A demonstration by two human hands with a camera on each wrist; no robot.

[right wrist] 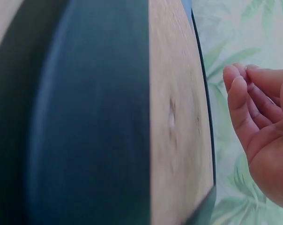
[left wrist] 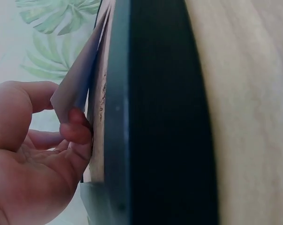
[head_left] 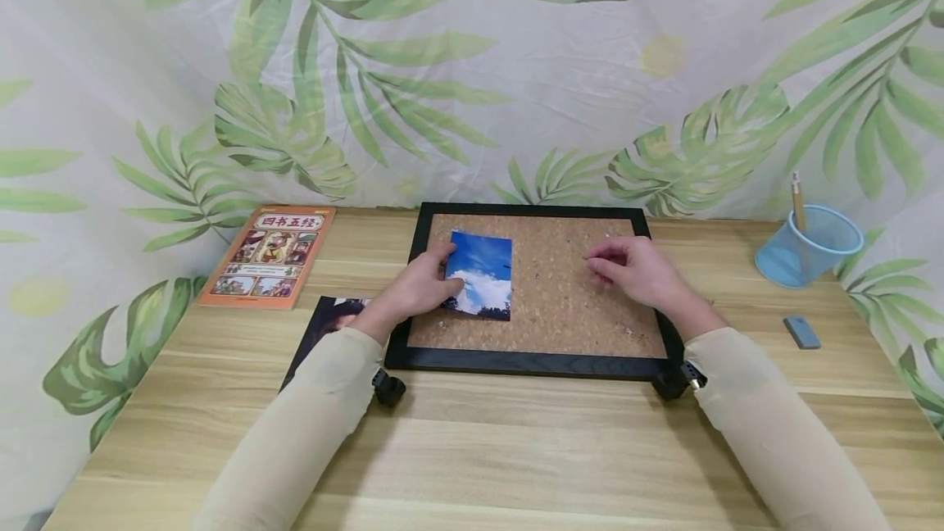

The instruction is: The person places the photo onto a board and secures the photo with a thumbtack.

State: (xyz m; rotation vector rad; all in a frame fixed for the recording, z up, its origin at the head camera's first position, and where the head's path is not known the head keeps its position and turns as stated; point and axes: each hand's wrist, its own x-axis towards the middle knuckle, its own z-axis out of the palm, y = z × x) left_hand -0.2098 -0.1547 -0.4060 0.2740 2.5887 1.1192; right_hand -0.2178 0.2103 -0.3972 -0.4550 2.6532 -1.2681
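A framed cork board (head_left: 560,301) with a black frame lies on the table. My left hand (head_left: 419,285) pinches the left edge of a photo (head_left: 483,273) of blue sky and white cloud over the board's left part. In the left wrist view, that photo (left wrist: 76,84) tilts up from the cork at the held edge, thumb on one side and fingers on the other. My right hand (head_left: 634,269) is above the board's right part, thumb and fingertips together on a tiny pale thing, apparently a clear pushpin (right wrist: 246,68), mostly hidden by the fingertips.
Several tiny clear pins (head_left: 628,332) show near the board's corners. A second, dark photo (head_left: 320,322) lies partly under the left forearm. An orange book (head_left: 267,256) lies at left. At right stand a blue mesh pencil cup (head_left: 829,248) with a pencil (head_left: 798,201) and a grey-blue eraser (head_left: 801,333).
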